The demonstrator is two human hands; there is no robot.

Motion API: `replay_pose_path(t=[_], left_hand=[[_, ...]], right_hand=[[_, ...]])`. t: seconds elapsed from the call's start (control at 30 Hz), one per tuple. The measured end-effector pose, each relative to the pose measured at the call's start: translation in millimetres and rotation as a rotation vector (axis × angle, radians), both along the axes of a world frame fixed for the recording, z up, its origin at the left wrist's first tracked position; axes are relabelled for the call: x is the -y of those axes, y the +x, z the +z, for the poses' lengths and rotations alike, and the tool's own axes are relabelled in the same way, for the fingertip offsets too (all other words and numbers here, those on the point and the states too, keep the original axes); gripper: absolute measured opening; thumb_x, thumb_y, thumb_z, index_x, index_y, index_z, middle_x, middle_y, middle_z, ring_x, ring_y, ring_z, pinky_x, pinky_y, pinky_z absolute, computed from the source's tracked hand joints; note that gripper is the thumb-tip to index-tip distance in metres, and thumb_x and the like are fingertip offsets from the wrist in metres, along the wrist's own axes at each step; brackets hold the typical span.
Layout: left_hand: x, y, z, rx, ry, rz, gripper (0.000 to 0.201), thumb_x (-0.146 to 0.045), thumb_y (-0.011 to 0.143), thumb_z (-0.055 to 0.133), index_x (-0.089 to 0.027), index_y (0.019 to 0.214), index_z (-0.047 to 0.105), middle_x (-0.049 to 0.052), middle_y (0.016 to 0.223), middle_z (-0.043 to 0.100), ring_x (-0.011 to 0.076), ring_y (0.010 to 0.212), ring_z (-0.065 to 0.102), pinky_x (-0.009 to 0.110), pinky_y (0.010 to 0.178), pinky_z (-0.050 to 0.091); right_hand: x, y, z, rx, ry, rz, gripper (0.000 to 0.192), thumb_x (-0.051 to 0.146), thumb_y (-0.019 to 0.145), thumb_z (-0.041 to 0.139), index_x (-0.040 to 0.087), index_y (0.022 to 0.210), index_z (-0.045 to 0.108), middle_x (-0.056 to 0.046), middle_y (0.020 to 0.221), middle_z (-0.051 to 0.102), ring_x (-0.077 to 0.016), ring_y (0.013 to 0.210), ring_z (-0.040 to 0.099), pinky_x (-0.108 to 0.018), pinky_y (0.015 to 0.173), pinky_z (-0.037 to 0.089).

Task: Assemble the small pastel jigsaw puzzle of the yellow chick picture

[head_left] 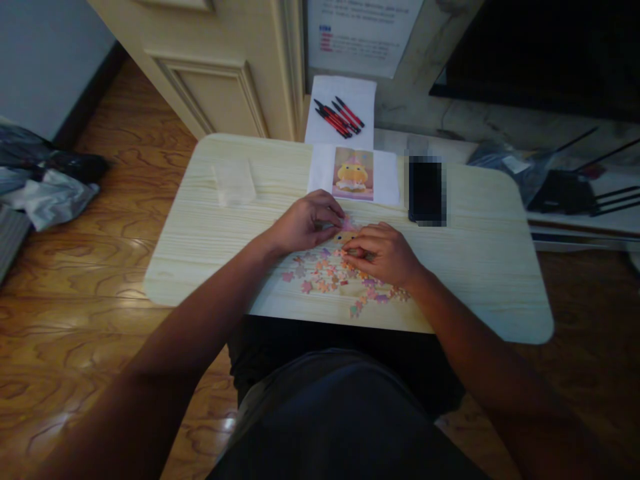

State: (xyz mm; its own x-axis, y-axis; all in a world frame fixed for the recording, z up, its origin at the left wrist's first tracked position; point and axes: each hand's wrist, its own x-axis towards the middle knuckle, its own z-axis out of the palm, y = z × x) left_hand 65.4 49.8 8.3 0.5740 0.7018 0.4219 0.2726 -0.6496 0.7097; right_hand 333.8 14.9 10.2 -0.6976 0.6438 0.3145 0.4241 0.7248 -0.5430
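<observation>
Small jigsaw puzzle pieces (324,267) in pink, orange and purple lie scattered on the table in front of me. Between my hands is a joined patch of the puzzle (345,236), yellow with a dark eye and pink above it; the fingers partly cover it. My left hand (309,221) rests at the patch's upper left, fingers bent and drawn together at its edge; what they hold, if anything, is hidden. Just right of the patch, my right hand (385,255) has thumb and fingers pinched on a small orange puzzle piece at its lower edge.
Beyond the hands lies a printed picture (353,175) of a yellow figure on white paper. Several red and black pens (340,119) sit on paper behind it. A dark blurred-out phone-like object (427,191) is at right, a clear plastic sheet (234,183) at left on the table (190,247).
</observation>
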Motion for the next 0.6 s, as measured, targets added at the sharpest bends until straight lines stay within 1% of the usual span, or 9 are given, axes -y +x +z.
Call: replay_pose_path(t=[0.2, 0.33, 0.6], left_hand=[[-0.3, -0.6, -1.1, 0.0, 0.034, 0.007, 0.014, -0.029, 0.096, 0.075, -0.025, 0.098, 0.088, 0.01, 0.111, 0.085, 0.0252, 0.108, 0.077, 0.047, 0.101, 0.062], [-0.6, -0.7, -1.8, -0.001, 0.026, 0.011, 0.013, -0.027, 0.095, 0.076, -0.025, 0.096, 0.088, 0.009, 0.11, 0.084, 0.025, 0.105, 0.077, 0.047, 0.1, 0.062], [-0.4, -1.4, -1.7, -0.002, 0.031, 0.014, 0.012, -0.029, 0.096, 0.076, -0.026, 0.096, 0.087, 0.009, 0.11, 0.084, 0.0252, 0.107, 0.077, 0.047, 0.102, 0.062]], right_hand=[[0.7, -0.8, 0.3, -0.009, 0.023, 0.003, 0.006, 0.032, 0.102, 0.081, 0.027, 0.102, 0.082, -0.002, 0.092, 0.082, -0.0211, 0.081, 0.072, -0.04, 0.082, 0.049], [1.3, -1.1, 1.5, -0.006, 0.01, -0.011, 0.006, 0.032, 0.102, 0.08, 0.027, 0.102, 0.082, -0.002, 0.091, 0.082, -0.0212, 0.081, 0.071, -0.04, 0.082, 0.048], [1.3, -1.7, 1.5, -0.015, 0.014, -0.01, 0.009, 0.031, 0.102, 0.079, 0.026, 0.096, 0.082, 0.0, 0.085, 0.079, -0.0194, 0.074, 0.068, -0.039, 0.078, 0.047]])
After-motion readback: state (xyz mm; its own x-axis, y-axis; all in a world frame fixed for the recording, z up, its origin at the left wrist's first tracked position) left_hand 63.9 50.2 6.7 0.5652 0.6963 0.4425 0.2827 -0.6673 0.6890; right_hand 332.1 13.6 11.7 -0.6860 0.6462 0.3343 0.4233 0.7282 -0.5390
